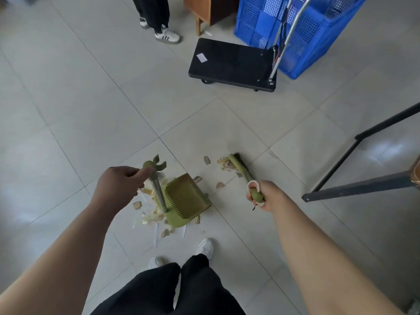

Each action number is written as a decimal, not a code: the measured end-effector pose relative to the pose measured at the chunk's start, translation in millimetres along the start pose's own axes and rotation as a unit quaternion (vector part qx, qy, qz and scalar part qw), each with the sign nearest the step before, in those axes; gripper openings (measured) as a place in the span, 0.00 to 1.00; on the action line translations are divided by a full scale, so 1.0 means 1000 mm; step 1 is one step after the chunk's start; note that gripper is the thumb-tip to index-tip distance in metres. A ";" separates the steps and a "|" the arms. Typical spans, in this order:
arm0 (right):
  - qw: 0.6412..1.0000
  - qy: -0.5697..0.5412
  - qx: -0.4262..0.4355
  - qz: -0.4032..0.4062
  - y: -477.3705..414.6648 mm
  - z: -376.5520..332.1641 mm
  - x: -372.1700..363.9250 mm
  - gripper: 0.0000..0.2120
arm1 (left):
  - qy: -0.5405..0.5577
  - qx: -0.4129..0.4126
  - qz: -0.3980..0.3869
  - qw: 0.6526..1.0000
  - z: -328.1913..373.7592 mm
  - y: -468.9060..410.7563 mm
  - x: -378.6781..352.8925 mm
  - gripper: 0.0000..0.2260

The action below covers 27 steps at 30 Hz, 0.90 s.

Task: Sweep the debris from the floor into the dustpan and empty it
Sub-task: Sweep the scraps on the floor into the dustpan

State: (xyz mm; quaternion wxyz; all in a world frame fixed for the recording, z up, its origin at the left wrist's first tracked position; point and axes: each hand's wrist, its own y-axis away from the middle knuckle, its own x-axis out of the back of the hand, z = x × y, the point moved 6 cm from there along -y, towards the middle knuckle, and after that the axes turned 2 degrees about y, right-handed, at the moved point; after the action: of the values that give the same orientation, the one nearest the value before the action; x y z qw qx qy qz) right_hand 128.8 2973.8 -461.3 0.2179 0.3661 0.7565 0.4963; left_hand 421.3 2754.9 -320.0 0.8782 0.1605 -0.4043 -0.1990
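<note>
Hands (118, 187) grip dustpan (184, 198) and broom (241, 169) amid debris (152, 217).

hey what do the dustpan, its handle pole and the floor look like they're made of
Dustpan: likely moulded plastic, matt olive green, with comb teeth formed into its wall. Handle pole: possibly metal, grey and thin with a dull sheen, topped by a green plastic-looking clip. Floor: ceramic-looking tiles, pale grey, softly glossy, with grout lines.

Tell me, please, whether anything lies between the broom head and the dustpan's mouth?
Nothing but debris: the cardboard scrap and shavings on bare tile between the broom head and the dustpan.
</note>
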 end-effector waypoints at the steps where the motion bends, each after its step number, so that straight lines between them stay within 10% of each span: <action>1: 1.000 0.016 -0.005 -0.009 0.005 0.004 -0.009 0.09 | 0.003 0.003 0.004 1.000 -0.004 0.001 0.007 0.18; 27: 0.995 0.080 0.045 -0.042 0.063 0.017 -0.143 0.10 | 0.061 0.052 0.057 0.995 -0.154 0.026 0.151 0.14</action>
State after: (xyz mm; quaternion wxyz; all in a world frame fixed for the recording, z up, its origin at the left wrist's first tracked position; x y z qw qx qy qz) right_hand 252.4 2888.6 -415.7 0.1609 0.3025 0.8079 0.4795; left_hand 636.0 2724.2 -306.9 0.9016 0.1947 -0.3683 -0.1166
